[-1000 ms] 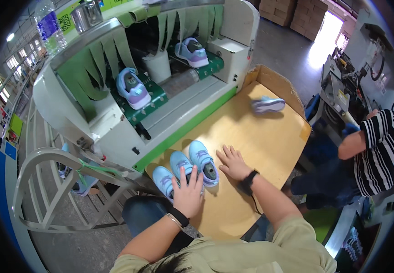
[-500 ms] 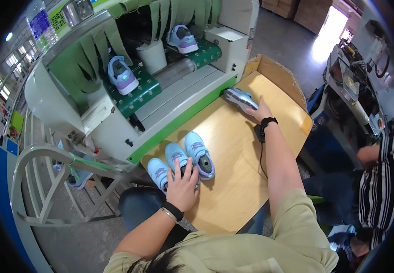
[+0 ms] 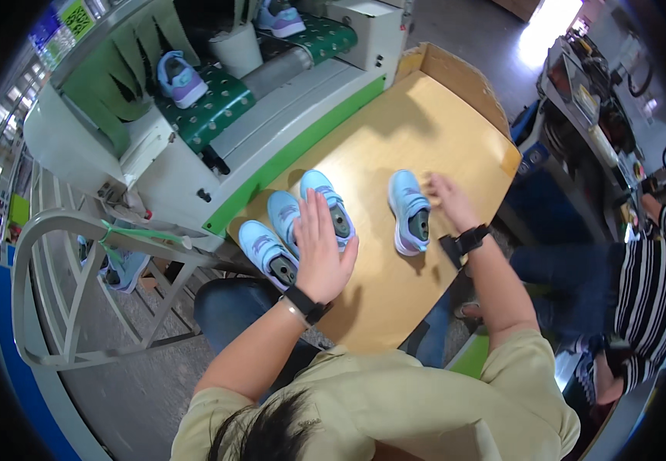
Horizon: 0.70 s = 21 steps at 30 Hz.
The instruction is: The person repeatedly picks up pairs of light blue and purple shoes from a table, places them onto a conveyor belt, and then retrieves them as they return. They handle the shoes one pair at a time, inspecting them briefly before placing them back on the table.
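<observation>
Three light blue children's sneakers with purple trim stand in a row on the left of a wooden tabletop (image 3: 383,288): a left one (image 3: 260,240), a middle one (image 3: 280,209) and a right one (image 3: 319,184). Over the middle one is my left hand (image 3: 323,250), its fingers straight; it hides that shoe's heel, and contact cannot be told. A fourth sneaker (image 3: 406,196) sits upright, apart from the row. Just right of it, slightly blurred, my right hand (image 3: 450,201) holds nothing, fingers loosely bent and apart from the shoe.
Behind the tabletop is a machine with a green conveyor belt (image 3: 221,104), bearing a sneaker (image 3: 182,81) and another sneaker (image 3: 280,19). Cardboard (image 3: 467,84) edges the table's far right. A metal rack (image 3: 33,230) stands left; a person in a striped shirt (image 3: 646,292) is at right.
My right hand has brought the fourth sneaker from the far side of the table nearer, set it upright and let go. My left hand has straightened its fingers and eased off the shoes.
</observation>
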Each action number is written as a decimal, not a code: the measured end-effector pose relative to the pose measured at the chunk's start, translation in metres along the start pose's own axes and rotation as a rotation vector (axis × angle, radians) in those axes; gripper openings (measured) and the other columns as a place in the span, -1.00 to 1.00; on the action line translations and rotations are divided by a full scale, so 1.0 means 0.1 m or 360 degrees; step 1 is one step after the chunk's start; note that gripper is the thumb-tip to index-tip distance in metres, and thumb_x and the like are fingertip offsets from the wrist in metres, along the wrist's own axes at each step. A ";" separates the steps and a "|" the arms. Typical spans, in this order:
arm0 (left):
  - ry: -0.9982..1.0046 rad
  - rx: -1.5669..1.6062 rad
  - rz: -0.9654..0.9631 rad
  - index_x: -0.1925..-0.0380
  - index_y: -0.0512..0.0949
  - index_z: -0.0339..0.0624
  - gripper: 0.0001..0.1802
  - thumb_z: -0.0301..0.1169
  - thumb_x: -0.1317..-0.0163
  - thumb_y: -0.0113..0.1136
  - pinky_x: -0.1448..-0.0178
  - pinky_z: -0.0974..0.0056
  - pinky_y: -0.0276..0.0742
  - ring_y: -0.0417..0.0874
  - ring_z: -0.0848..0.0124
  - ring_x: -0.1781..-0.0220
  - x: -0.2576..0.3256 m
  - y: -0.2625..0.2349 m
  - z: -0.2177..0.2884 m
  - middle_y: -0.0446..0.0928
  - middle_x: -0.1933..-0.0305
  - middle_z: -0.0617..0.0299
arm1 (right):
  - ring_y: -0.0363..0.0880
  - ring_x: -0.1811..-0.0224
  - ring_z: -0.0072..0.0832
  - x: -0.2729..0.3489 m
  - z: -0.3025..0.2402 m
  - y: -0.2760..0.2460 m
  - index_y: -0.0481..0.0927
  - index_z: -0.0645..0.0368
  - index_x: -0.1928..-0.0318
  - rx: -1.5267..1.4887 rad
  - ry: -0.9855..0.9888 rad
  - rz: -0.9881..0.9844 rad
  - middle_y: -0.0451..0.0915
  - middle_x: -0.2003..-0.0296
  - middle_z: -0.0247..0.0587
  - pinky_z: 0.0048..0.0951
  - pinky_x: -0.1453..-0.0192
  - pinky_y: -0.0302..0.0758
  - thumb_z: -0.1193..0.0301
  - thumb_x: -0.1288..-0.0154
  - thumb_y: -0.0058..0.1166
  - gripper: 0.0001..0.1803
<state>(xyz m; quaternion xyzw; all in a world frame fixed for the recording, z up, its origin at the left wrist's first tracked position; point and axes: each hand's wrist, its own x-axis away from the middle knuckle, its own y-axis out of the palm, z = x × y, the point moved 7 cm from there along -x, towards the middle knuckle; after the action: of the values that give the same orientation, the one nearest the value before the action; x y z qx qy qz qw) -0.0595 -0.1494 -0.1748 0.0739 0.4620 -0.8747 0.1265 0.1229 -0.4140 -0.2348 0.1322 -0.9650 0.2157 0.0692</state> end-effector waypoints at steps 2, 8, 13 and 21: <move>-0.0146 0.0241 0.0137 -0.57 -0.08 -0.44 -0.01 -0.21 -0.34 0.22 -0.61 -0.42 -0.24 -0.14 -0.30 -0.68 -0.12 0.32 -0.11 -0.17 -0.68 -0.31 | 0.45 -0.43 -0.18 0.39 -0.13 0.56 0.44 0.34 -0.39 -0.0184 -0.0177 -0.0234 0.54 -0.32 0.05 -0.29 -0.50 0.34 0.22 -0.45 0.20 -0.36; 0.0031 -0.0262 -0.0006 -0.58 -0.04 -0.33 0.03 -0.39 -0.17 0.30 -0.63 -0.31 -0.12 -0.12 -0.28 -0.68 -0.17 0.63 0.14 -0.09 -0.65 -0.28 | 0.39 -0.47 -0.19 1.00 -0.21 0.62 0.10 0.27 -0.56 0.0086 -0.0545 0.0068 0.37 -0.41 0.13 -0.23 -0.52 0.33 0.34 -0.19 0.44 0.03; -0.0221 0.0450 0.0366 -0.57 -0.01 -0.24 0.06 -0.51 -0.07 0.33 -0.68 -0.13 -0.07 -0.06 -0.25 -0.66 -0.26 0.69 -0.14 -0.05 -0.61 -0.32 | 0.44 -0.42 -0.27 1.19 0.23 0.66 0.19 0.26 -0.50 -0.0265 -0.0369 0.0284 0.44 -0.34 0.01 -0.30 -0.45 0.40 0.46 -0.16 0.46 -0.04; -0.0488 0.1238 0.0358 -0.47 0.23 -0.27 -0.15 -0.61 -0.11 0.25 -0.58 0.11 0.19 0.29 0.02 -0.52 -0.37 0.29 -0.22 0.27 -0.45 -0.13 | 0.44 -0.40 -0.28 1.12 0.25 0.70 0.25 0.24 -0.47 -0.0308 -0.0306 0.0264 0.45 -0.32 0.00 -0.31 -0.44 0.40 0.41 -0.16 0.51 -0.06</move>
<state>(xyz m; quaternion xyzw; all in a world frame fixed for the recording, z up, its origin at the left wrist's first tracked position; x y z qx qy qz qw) -0.0152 -0.1416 -0.2011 0.0351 0.0627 -0.9653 0.2511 -0.0064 -0.3889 -0.2642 0.0649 -0.9911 0.1129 -0.0292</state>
